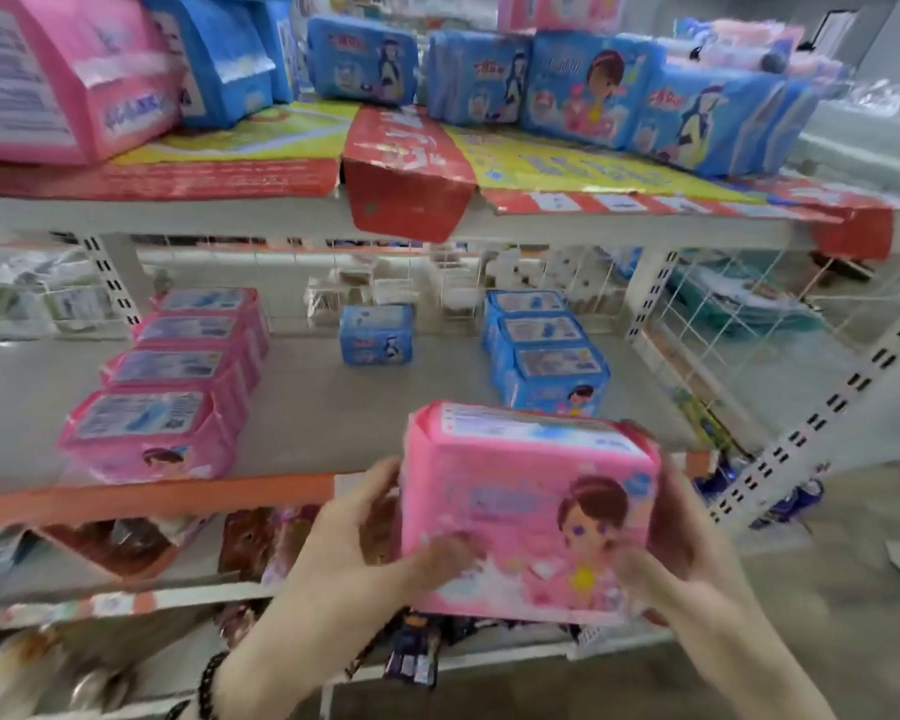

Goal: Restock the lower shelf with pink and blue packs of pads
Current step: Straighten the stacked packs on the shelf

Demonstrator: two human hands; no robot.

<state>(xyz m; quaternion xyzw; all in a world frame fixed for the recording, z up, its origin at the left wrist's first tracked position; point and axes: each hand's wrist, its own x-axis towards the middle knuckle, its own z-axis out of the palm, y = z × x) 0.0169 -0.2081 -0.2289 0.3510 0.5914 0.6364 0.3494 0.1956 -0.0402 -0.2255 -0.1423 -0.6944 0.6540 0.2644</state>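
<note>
The whole view is softly blurred, so the print on every wrapper is unreadable, and the goods behind the white wire mesh back panel (pixel 552 283) are only pale shapes. The fingers of both hands are partly hidden behind the glossy pink plastic pack of pads (pixel 528 511), which sits in front of and just below the orange front edge (pixel 152 498) of the grey lower shelf (pixel 323 407). The left hand (pixel 354 537) curls round its left end with the thumb across the front; the right hand (pixel 681 532) clasps the right end. On the shelf, a row of four pink packs (pixel 172 381) runs back along the left, a single small blue pack (pixel 377 334) stands near the back, and three blue packs (pixel 546 350) line the right. Wide bare shelf lies between the rows. A dark beaded bracelet (pixel 208 685) circles the left wrist.
</note>
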